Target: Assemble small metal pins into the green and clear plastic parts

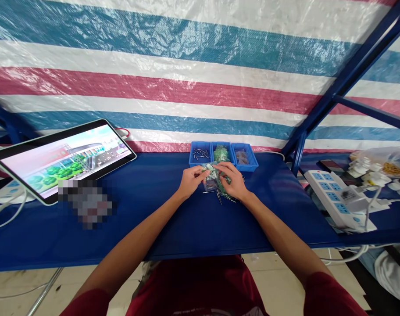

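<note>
My left hand (190,181) pinches the left edge of a small clear plastic bag (210,174) with greenish and metallic bits showing in it. From the other side, my right hand (233,181) has curled fingers at the same bag, covering part of it. Loose thin metal pieces, like screws or pins (219,197), lie on the table just below the hands. Right behind stand three blue bins in a row: the left bin (191,154) has dark metal pieces, the middle bin (213,151) green packets, the right bin (254,163) small packets of brownish bits.
A tablet (65,158) with a bright picture leans at the left of the blue table (147,232), near a blurred-out patch. At right, a white power strip (334,197) and cables lie beside a blue metal frame (300,149). A striped tarp (187,87) hangs behind.
</note>
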Available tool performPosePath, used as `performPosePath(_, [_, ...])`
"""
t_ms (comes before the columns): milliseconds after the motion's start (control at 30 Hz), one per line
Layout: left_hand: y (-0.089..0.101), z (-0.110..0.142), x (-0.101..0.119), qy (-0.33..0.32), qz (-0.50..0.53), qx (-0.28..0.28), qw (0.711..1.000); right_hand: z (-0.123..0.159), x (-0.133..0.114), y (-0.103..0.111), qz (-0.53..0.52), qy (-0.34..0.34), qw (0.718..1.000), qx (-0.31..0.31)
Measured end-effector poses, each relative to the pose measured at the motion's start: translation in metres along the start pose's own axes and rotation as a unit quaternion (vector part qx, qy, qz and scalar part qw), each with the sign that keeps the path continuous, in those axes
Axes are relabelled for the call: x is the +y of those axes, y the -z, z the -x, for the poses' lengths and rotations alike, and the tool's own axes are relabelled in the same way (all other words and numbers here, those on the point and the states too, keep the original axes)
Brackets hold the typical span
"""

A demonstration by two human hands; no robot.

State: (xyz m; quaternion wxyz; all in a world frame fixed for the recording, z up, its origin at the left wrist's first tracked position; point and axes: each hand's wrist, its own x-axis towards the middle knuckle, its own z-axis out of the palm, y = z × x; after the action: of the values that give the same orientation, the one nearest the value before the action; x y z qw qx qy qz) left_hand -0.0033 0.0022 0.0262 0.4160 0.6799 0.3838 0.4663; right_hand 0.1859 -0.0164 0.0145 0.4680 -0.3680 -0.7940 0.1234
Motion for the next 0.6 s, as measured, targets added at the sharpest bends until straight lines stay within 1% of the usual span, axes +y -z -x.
performPosePath(133, [-0.001,0.000,0.001,0.020,0.019,-0.001,1.000,-0.002,0.004,0.000,0.026,0.015,0.999,0.019])
performPosePath(267, [-0.001,0.000,-0.004,0.040,0.030,-0.027,0.998,-0.003,0.005,0.000,0.041,0.035,0.998,0.036])
performPosePath(333, [-0.001,-0.002,-0.008,0.032,0.034,-0.012,0.999,-0.003,0.004,0.000,0.046,0.028,0.998,0.039])
performPosePath(400, [-0.001,-0.002,-0.011,-0.001,0.025,0.031,0.999,-0.003,0.004,0.001,0.049,0.004,0.998,0.039])
performPosePath(467, [-0.001,-0.002,-0.013,-0.048,-0.009,0.051,0.998,-0.003,0.003,0.002,0.055,-0.016,0.998,0.034])
performPosePath(600, [0.002,-0.002,-0.012,-0.140,-0.128,0.021,0.982,-0.003,0.003,0.002,0.073,-0.025,0.997,0.015])
